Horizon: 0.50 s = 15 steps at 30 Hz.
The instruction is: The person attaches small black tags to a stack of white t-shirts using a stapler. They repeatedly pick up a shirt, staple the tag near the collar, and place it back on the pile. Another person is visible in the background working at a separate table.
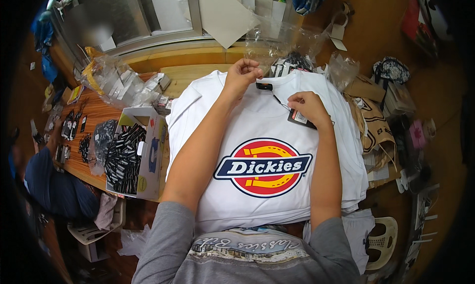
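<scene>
A white T-shirt (237, 122) with a red, yellow and navy chest print lies face up on top of a stack of white shirts. My right hand (310, 107) is closed on a black and white hang tag (300, 117) below the right side of the collar. A thin dark cord (281, 102) runs from the tag up toward the neckline. Just left of the dark neck label (264, 86), my left hand (243, 76) is raised over the collar with thumb and fingertips pinched together. What it holds, if anything, is too small to make out.
Left of the shirts, a box (151, 155) holds many black tags. Another person in dark blue (57, 185) works at the table's left end. Clear plastic bags (114, 76) lie behind the box. Brown paper bags (376, 123) stand at right, above a beige plastic stool (382, 243).
</scene>
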Each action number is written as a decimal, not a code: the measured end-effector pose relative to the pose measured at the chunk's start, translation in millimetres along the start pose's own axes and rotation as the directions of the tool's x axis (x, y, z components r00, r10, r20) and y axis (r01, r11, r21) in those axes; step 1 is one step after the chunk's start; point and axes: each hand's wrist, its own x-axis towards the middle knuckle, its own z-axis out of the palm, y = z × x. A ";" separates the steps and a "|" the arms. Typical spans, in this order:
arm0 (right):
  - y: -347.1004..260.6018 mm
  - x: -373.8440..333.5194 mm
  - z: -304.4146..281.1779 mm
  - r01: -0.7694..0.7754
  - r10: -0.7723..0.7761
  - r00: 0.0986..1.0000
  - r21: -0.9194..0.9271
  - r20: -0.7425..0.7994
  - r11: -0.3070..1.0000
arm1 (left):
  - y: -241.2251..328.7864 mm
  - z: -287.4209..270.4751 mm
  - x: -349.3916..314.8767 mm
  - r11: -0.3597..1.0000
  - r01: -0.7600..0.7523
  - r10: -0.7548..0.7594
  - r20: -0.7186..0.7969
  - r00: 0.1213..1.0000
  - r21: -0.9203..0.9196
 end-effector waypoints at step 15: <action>0.8 15.3 25.7 -0.152 0.090 0.987 0.605 0.132 0.781 | -6.5 13.1 -8.1 0.927 -0.096 -0.005 0.267 0.964 0.363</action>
